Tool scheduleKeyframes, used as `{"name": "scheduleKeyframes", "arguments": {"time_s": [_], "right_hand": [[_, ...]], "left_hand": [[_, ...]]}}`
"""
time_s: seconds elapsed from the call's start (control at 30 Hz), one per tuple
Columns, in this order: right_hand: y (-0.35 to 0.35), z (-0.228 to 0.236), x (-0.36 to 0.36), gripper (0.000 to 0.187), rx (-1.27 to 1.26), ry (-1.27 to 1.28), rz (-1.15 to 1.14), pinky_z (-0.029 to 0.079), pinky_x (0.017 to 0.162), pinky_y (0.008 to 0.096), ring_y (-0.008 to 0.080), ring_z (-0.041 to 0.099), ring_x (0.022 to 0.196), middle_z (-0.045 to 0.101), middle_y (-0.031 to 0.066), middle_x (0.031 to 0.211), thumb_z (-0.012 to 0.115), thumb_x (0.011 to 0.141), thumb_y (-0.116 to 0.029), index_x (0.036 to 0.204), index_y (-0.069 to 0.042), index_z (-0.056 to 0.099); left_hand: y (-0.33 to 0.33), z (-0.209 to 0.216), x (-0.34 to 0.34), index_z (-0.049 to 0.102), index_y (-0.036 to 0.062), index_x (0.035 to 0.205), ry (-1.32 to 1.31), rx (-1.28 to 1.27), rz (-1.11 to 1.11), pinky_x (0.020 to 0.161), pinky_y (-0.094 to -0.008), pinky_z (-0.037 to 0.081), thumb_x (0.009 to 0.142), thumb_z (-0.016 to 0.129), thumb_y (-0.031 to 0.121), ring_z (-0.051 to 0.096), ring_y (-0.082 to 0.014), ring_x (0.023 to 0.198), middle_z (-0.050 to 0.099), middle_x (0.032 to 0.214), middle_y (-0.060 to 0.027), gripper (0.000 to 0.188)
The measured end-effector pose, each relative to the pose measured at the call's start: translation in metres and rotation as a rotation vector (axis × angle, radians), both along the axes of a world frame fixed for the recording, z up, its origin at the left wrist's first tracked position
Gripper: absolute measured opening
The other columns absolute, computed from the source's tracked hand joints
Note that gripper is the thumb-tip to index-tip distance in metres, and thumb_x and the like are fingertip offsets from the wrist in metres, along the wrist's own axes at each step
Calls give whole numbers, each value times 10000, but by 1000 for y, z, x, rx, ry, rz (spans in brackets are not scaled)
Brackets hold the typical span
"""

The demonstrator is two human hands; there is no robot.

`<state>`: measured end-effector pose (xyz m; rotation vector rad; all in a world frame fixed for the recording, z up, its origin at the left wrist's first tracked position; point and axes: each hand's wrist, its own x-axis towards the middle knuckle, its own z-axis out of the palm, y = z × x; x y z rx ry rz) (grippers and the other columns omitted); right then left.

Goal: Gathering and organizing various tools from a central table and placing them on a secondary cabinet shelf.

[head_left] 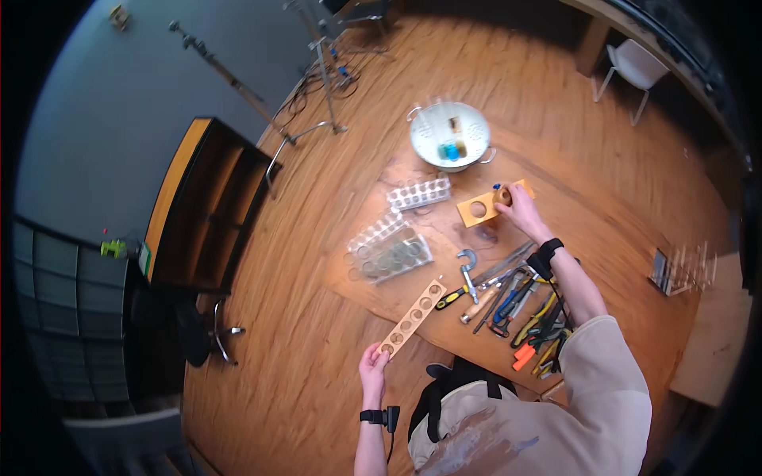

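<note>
My left hand point(374, 367) is closed on the lower end of a light wooden strip point(415, 316) with a row of several round holes. The strip slants up over the near left edge of the table. Farther off to the right, my right hand point(520, 213) is closed on a yellowish wooden board point(468, 213) that has larger round holes. Its fingers curl at one of the holes, and I cannot make out whether a small piece sits there. A small blue thing lies just beside those fingertips.
A pale colander point(421, 147) with small coloured items stands at the back. See-through plastic trays point(395, 258) and a white holed tray point(421, 193) lie left. A clamp point(470, 278), files, pliers point(548, 317) and other tools crowd the near right. A wire rack point(690, 270) is far right.
</note>
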<state>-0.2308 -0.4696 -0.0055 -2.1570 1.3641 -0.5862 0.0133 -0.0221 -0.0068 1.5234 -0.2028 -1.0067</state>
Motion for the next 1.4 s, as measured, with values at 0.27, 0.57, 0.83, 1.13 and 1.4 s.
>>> {"name": "scheduleKeyframes", "arguments": {"time_s": [0.27,0.57,0.83,1.13,1.4], "right_hand": [[136,87,-159,466,-48,71,-296,458,841,415,357,561,940,588,194,976,704,740,-310,1064,4,588],[336,96,-328,417,-5,162,-693,463,800,416,356,580,898,613,206,912,727,705,-304,942,24,625],[432,82,-430,400,77,163,-928,459,837,415,366,571,948,611,228,959,729,709,-257,959,32,612],[412,37,-521,422,0,155,-979,456,851,412,367,564,975,602,216,978,719,725,-251,1013,25,583],[314,-8,-592,397,44,126,-874,471,840,438,384,564,976,573,215,1004,712,742,-240,1004,13,554]], "left_hand": [[12,-5,-33,511,-10,1164,14,-122,-237,718,-243,507,871,602,18,618,-126,874,641,1020,-98,308],[31,-17,-75,522,-17,1155,-5,-191,-478,702,-249,504,870,608,24,623,-133,853,651,997,-98,301],[44,-12,-132,500,-27,1159,27,-172,-635,695,-232,491,888,585,40,616,-117,831,646,1002,-86,293],[20,6,-229,522,-27,1135,12,-159,-655,696,-238,482,877,608,47,610,-116,807,658,968,-84,282],[-14,10,-330,508,-24,1170,-14,-83,-644,743,-214,470,880,594,16,597,-98,814,648,977,-71,304]]}}
